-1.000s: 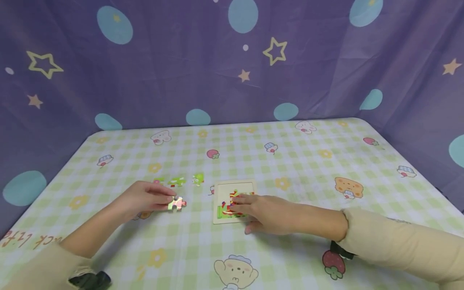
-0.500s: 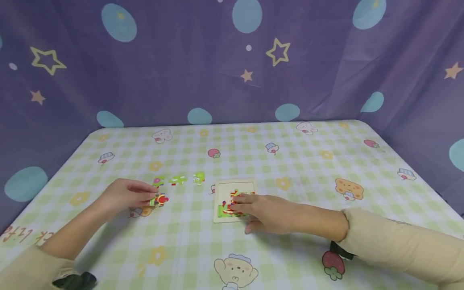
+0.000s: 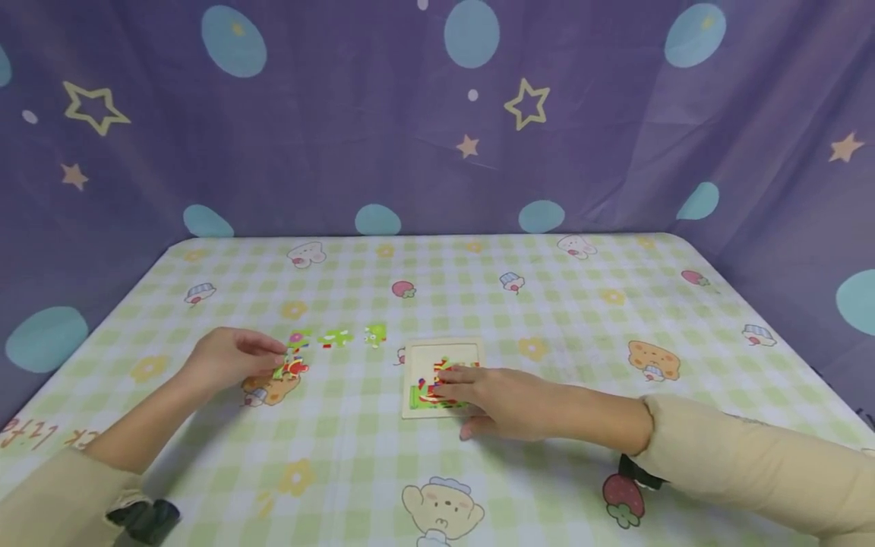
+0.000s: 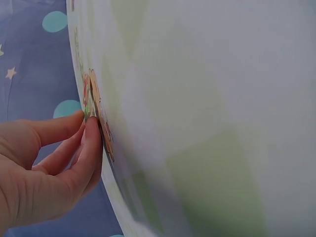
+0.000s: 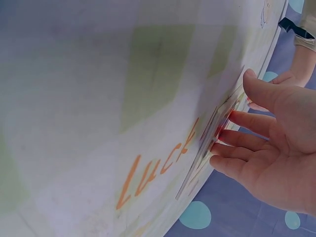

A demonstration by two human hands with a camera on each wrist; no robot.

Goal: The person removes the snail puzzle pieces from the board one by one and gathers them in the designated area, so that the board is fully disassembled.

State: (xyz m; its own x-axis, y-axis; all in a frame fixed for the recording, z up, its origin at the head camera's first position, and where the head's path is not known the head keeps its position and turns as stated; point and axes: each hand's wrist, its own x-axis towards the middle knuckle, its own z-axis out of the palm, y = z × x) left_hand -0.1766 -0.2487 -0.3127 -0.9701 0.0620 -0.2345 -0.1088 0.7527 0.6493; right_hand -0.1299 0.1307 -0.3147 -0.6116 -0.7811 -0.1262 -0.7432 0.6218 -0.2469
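Low over the left part of the table, my left hand point(image 3: 232, 358) pinches a red and green jigsaw piece point(image 3: 295, 368) between thumb and fingertips. The left wrist view shows that piece edge-on at the fingertips point(image 4: 84, 116), close to the cloth. My right hand point(image 3: 502, 403) rests its extended fingers on a small square wooden puzzle tray point(image 3: 427, 349). Colourful joined pieces point(image 3: 425, 396) fill the tray's near part, partly hidden by those fingers; the far part shows bare wood. In the right wrist view, the fingertips point(image 5: 224, 136) touch the puzzle with the thumb held apart.
Loose jigsaw pieces lie in a row behind the left hand: one with a pink spot point(image 3: 297, 339), a green and white one point(image 3: 335, 338) and a green one point(image 3: 375, 335). A checked cloth point(image 3: 547, 486) covers the table; a purple curtain point(image 3: 342, 152) hangs behind.
My left hand has moved left and slightly away from me with the jigsaw piece, which has turned and now sits near the row of loose pieces. My right hand stays on the tray.
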